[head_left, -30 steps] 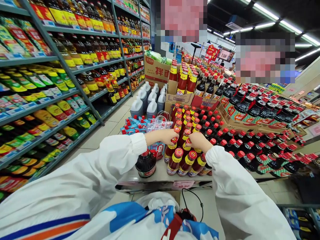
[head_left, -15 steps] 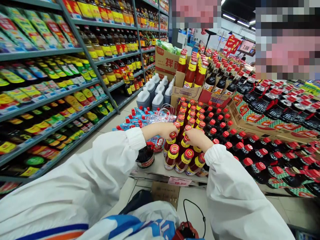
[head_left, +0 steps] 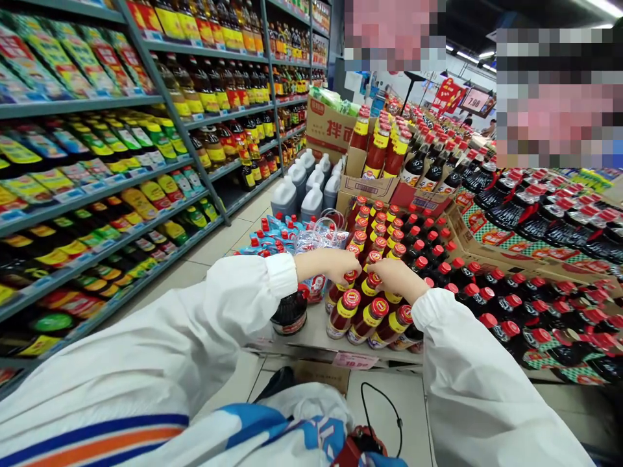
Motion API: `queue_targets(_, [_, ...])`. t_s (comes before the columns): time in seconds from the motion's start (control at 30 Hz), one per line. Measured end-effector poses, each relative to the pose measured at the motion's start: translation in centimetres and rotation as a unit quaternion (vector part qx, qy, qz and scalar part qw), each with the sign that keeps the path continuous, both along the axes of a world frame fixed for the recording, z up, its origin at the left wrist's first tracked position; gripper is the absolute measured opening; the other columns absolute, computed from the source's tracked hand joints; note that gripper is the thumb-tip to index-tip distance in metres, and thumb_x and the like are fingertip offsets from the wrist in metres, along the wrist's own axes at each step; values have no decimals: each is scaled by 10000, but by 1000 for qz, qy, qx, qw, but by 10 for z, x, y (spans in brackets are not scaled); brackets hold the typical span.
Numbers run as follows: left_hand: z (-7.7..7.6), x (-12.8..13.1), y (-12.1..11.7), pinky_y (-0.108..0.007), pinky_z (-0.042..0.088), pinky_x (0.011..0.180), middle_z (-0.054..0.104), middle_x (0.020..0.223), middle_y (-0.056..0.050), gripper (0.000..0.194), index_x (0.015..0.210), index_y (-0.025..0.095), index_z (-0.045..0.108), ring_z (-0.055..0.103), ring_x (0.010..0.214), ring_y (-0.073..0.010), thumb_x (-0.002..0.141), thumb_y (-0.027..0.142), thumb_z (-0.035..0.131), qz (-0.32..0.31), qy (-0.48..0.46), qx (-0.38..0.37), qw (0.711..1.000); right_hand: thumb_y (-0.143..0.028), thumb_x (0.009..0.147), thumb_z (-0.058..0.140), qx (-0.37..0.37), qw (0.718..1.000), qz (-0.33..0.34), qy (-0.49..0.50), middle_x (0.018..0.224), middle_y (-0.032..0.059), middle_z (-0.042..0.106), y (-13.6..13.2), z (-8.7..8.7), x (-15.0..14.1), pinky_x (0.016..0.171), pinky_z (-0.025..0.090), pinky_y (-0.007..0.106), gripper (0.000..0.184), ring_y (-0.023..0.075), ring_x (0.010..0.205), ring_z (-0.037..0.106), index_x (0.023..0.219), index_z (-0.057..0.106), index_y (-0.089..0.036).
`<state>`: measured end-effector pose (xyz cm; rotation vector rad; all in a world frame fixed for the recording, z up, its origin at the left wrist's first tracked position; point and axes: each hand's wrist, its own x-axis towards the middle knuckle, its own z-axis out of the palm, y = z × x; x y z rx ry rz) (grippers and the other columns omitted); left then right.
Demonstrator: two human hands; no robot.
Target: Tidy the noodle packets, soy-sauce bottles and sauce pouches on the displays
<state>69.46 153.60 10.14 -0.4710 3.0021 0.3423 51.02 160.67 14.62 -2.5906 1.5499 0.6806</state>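
Observation:
Rows of red sauce bottles with yellow neck labels and red caps stand in front of me. My left hand (head_left: 339,264) reaches into the rows, its fingers curled down over the cap of a sauce bottle (head_left: 348,280). Close beside it, my right hand (head_left: 393,275) has bent fingers on a neighbouring sauce bottle (head_left: 372,284). Both bottles are upright, and the fingertips are partly hidden. Nearer to me, a front row holds a sauce bottle (head_left: 343,314) and others like it at the shelf edge.
A dark squat bottle (head_left: 289,312) stands left of the rows, before blue pouches (head_left: 272,239) and grey jugs (head_left: 311,202). Dark red-capped bottles (head_left: 487,298) crowd the right. A pink price tag (head_left: 355,360) hangs on the front edge. Tall shelves (head_left: 180,175) line the left.
The view has shifted slightly, so the display sits lower and further right. Both hands stay at about the same bottles, with little visible movement against them.

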Motion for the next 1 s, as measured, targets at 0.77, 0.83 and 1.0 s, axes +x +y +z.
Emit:
queue_targets(0.77, [-6,14,-21,-272,461,625,762,804,-50,288,964,179,775,631,659,-190,715,319,808,-50,79,59,994,-403,894,730,-29,963,-257,70,1106,239,718,23,-10,-25,840,530,379,359,345,1010,713,1075,727,-92])
queue_targets(0.83, [-4,19,-25,-263,465,641,778,860,-66,365,1012,162,767,655,702,-196,701,340,838,-52,85,89,991,-409,890,736,-34,961,-264,70,1108,236,718,23,-9,-25,839,530,370,373,342,1014,713,1086,720,-92])
queue_targets(1.0, [13,22,-54,-223,483,692,788,894,-55,332,1049,155,733,699,757,-159,896,442,665,3,175,136,975,-431,896,728,-55,957,-277,60,1118,217,717,28,-14,-28,836,522,358,383,337,1026,707,1103,708,-109])
